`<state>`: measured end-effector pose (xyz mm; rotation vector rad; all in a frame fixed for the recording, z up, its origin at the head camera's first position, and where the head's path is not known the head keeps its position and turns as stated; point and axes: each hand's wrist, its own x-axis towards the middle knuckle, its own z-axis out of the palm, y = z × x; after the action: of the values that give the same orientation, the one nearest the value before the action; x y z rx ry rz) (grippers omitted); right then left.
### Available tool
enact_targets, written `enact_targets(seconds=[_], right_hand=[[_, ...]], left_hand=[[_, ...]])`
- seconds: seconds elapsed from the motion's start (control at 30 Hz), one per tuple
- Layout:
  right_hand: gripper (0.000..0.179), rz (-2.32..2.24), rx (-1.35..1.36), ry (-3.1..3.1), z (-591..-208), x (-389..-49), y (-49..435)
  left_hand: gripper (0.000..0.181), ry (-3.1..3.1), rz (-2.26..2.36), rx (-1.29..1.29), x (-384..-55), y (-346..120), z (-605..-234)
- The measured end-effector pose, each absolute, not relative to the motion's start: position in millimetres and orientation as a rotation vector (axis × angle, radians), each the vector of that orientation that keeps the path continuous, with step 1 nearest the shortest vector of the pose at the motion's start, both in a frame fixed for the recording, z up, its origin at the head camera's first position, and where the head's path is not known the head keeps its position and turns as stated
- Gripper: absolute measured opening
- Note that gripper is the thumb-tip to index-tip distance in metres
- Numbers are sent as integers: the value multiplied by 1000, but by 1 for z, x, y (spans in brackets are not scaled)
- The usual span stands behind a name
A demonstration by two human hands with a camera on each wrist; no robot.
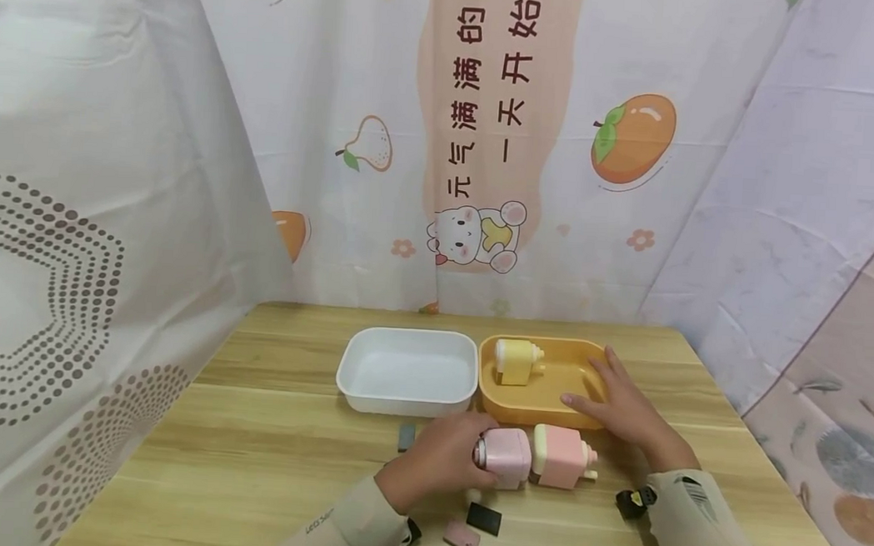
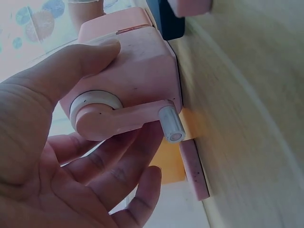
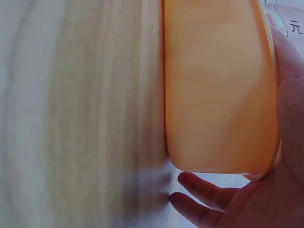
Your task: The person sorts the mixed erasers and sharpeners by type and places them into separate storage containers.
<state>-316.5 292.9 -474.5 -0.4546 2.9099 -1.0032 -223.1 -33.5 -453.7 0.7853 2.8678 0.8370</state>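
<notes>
Within the clasping left grip [image 1: 442, 455] — rounded pale-pink box [image 1: 508, 459], white-knobbed crank [image 2: 135, 116] — right grip [image 1: 621, 408] outspread

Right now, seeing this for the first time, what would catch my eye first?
Probably the orange tray beside the white tray, with a yellow sharpener towards its left end and the right hand at its right. Next, the pale pink sharpener in the left hand, just left of a coral sharpener.

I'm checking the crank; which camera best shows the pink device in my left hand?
Left wrist: the pink device appears close, its crank toward the camera. The head view shows it small, partly behind the left hand; right wrist doesn't show it.
</notes>
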Motion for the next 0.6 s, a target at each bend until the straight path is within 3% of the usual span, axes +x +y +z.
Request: enact_targets(seconds=[0.6], right_hand=[[107, -1004, -455, 2911, -473, -315, 290]], left_hand=[[48, 2876, 880, 772, -226, -36, -451]])
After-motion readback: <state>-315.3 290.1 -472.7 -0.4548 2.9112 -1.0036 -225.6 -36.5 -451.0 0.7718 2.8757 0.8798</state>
